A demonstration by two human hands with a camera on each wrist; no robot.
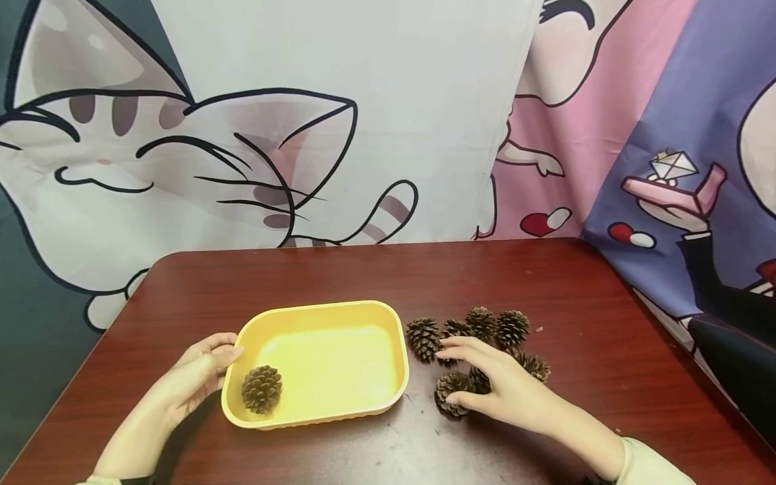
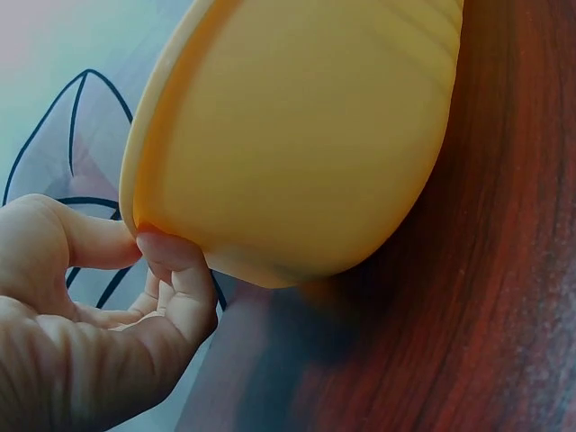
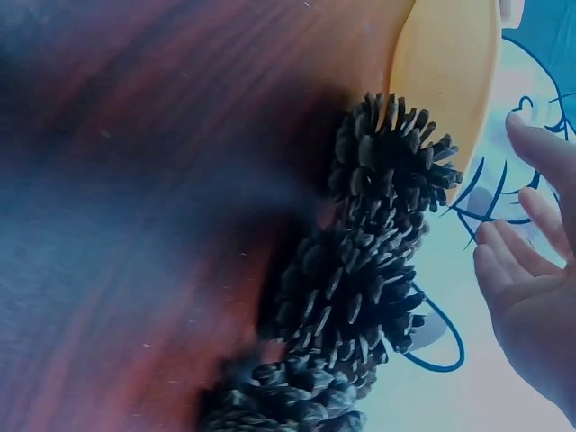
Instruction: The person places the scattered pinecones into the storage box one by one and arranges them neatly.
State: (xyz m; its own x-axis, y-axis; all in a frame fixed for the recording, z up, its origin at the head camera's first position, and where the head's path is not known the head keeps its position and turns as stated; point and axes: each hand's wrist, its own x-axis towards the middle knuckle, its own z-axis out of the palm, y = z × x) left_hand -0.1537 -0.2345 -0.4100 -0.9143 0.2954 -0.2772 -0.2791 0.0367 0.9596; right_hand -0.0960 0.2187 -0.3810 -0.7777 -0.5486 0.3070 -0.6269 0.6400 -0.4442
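A yellow plastic tray [image 1: 327,364] stands on the table, and one pine cone [image 1: 262,389] lies inside at its left end. My left hand [image 1: 203,370] pinches the tray's left rim between thumb and fingers, which the left wrist view shows close up at the tray wall [image 2: 306,135]. Over a cluster of several pine cones right of the tray hovers my right hand [image 1: 503,387], fingers spread and holding nothing. Its thumb is near the front pine cone [image 1: 453,391]. In the right wrist view a gap separates the hand [image 3: 531,270] from the pine cones [image 3: 351,288].
The cluster's back pine cones [image 1: 512,329] sit to the right of the tray on the dark red wooden table [image 1: 485,276]. A cartoon cat cloth [image 1: 364,135] hangs behind the table. A dark object [image 1: 736,364] stands beyond the table's right edge.
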